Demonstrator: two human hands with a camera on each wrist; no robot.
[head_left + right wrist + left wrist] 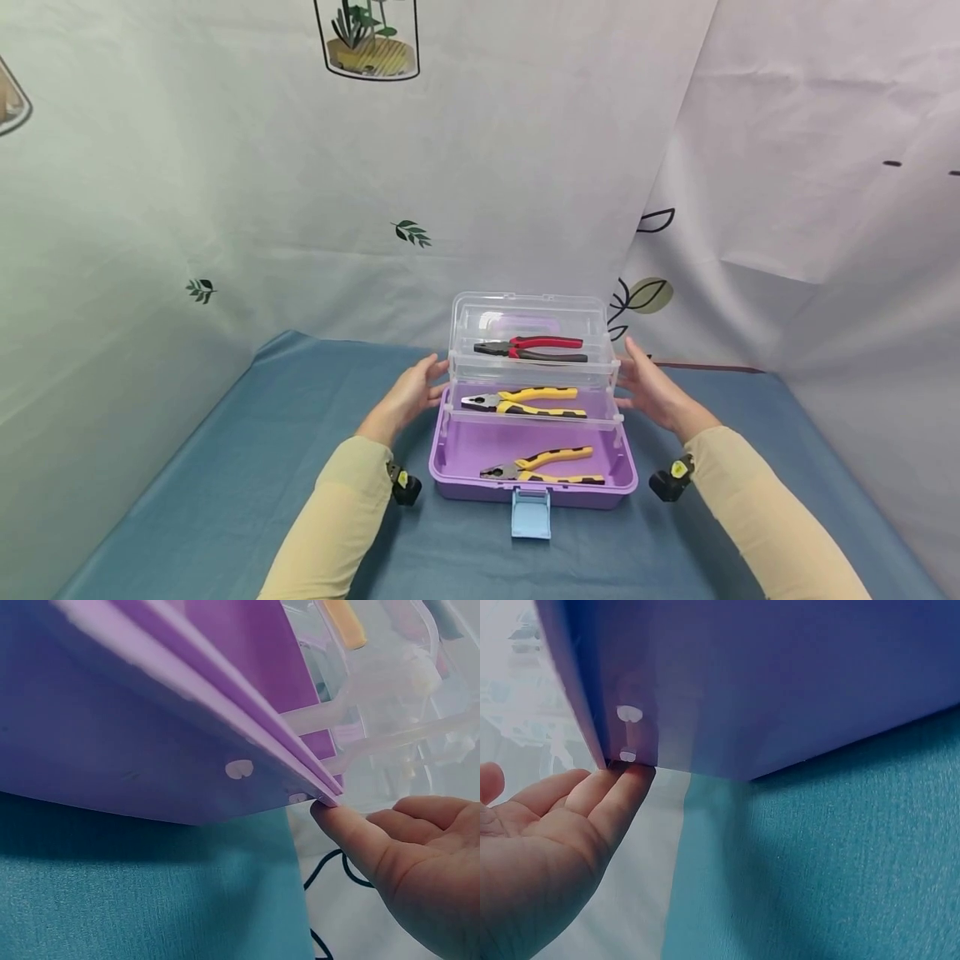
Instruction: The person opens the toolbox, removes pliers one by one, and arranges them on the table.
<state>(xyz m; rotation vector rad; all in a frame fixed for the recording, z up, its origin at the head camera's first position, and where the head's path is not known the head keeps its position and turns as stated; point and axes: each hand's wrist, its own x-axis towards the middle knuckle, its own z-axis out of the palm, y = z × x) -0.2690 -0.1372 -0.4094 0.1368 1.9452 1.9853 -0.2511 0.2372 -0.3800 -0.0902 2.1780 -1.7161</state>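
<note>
A purple toolbox (465,446) stands with its clear lid (480,312) raised and its clear trays (453,408) spread in steps. Red-and-black pliers (547,342) lie in the upper tray, yellow-and-black pliers (540,393) in the lower one. Another pair of yellow-and-black pliers (555,457) rests in the purple base. My left hand (405,398) is at the box's left side; in the left wrist view its extended fingertips (639,776) touch the far corner. Opposite it, my right hand (660,393) touches the right far corner with fairly straight fingers (337,821).
A light blue latch (531,515) hangs down at the toolbox's front. The box stands on a blue cloth-covered table (247,492), with a pale printed curtain (300,167) behind. A dark cord (322,870) shows beyond the table edge in the right wrist view.
</note>
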